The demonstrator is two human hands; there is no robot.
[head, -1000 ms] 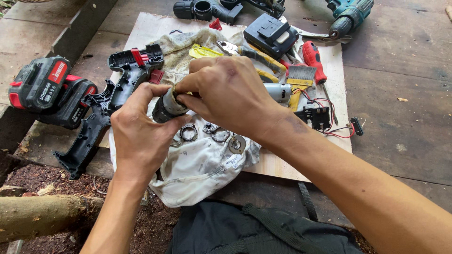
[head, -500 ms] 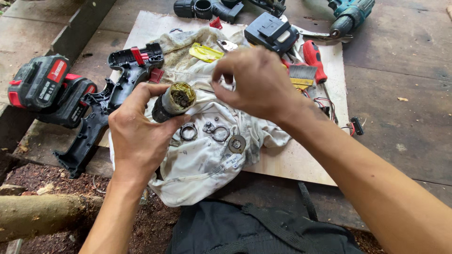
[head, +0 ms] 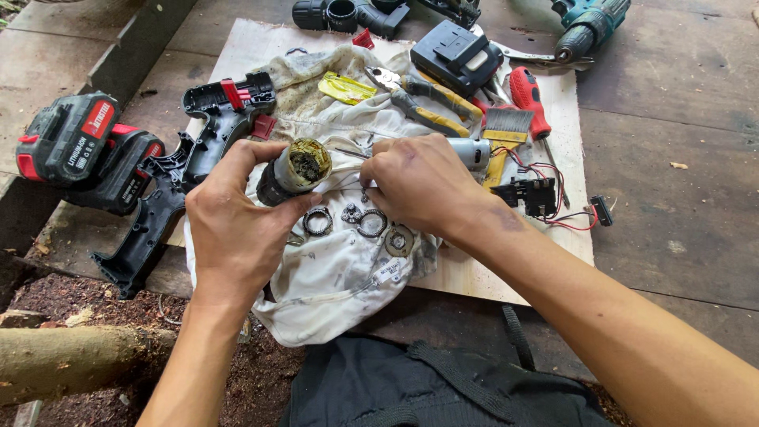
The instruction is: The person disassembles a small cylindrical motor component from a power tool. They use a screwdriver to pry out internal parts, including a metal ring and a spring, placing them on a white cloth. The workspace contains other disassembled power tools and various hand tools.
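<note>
While my left hand grips the dark cylindrical gearbox housing, fingers wrapped shut round its body, I keep its greasy open mouth tipped up towards me so I can see inside and nothing drops out. My right hand rests on the stained white cloth, fingertips curled down and pinched together over the small metal parts; whether they grip anything I cannot tell, since my knuckles hide the tips. Those parts, a toothed ring gear, a small cluster of planet gears, a second steel ring and a flat round washer plate, lie in a row on the cloth, just beside one another, so grease stays off the pale plywood board and nothing rolls away. Left of the housing lies the empty black plastic drill shell, near two black-and-red battery packs. Beyond my right hand sit yellow-handled pliers, a red-handled screwdriver and a black switch block with red wires.
</note>
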